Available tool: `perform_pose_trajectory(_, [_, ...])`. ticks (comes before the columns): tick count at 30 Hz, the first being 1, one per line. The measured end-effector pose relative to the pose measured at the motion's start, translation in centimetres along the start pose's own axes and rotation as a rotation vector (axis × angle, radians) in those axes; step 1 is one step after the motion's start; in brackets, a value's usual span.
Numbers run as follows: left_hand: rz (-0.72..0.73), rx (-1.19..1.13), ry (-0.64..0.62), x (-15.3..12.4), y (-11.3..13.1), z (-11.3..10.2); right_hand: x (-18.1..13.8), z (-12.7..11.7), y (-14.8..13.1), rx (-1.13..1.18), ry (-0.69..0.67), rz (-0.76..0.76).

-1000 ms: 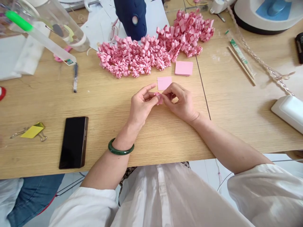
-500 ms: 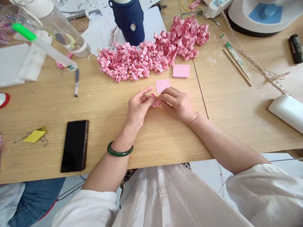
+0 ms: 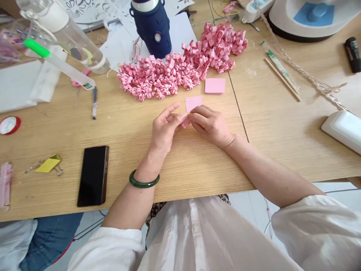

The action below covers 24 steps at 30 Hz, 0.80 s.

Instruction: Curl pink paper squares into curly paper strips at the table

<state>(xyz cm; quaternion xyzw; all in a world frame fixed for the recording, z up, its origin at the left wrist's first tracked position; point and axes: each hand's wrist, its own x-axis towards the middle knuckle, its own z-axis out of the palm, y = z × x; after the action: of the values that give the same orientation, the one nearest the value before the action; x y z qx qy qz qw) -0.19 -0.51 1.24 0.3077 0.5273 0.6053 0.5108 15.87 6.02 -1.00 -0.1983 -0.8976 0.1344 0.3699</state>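
Note:
Between my two hands is a small piece of pink paper (image 3: pixel 185 123), mostly hidden by the fingers. My left hand (image 3: pixel 166 126) pinches it with thumb and fingers, the index finger pointing up and away. From the other side, my right hand (image 3: pixel 210 124) pinches its edge, fingertips touching the left thumb. Just beyond the fingers lies a flat pink paper slip (image 3: pixel 193 102) with a cut line near its top. A small stack of pink paper rectangles (image 3: pixel 214 86) sits behind it. Farther back spreads a long heap of curled pink paper flowers (image 3: pixel 166 75).
A dark blue bottle (image 3: pixel 153 30) stands behind the flowers. To the left are a clear bottle (image 3: pixel 81 45), a green-capped tube (image 3: pixel 62 67), a pen (image 3: pixel 94 103), a phone (image 3: pixel 93 176) and a binder clip (image 3: pixel 49 164). Wooden sticks (image 3: pixel 282 79) and a braided cord (image 3: pixel 304 75) lie right.
The camera view has shifted slightly, bringing more of the table's left side into sight. Both hands stay in place at the pink piece, with the fingertips drawn a little closer over it.

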Motion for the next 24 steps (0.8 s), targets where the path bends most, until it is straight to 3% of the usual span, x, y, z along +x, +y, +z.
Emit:
perform_pose_trajectory(5, [0.039,0.034,0.011,0.0,-0.3,0.0,0.0,0.3,-0.3,0.119,0.011,0.063])
perform_pose_trajectory(11, [0.201,0.177,0.059,-0.2,-0.6,0.2,0.1,0.7,-1.0,0.398,0.135,0.354])
perform_pose_trajectory(20, [0.229,0.257,0.048,-0.2,-0.9,0.1,0.4,0.5,-1.7,0.495,0.187,0.456])
perform_pose_trajectory(24, [0.211,0.250,0.042,-0.2,-1.1,0.2,0.4,0.5,-1.9,0.505,0.187,0.431])
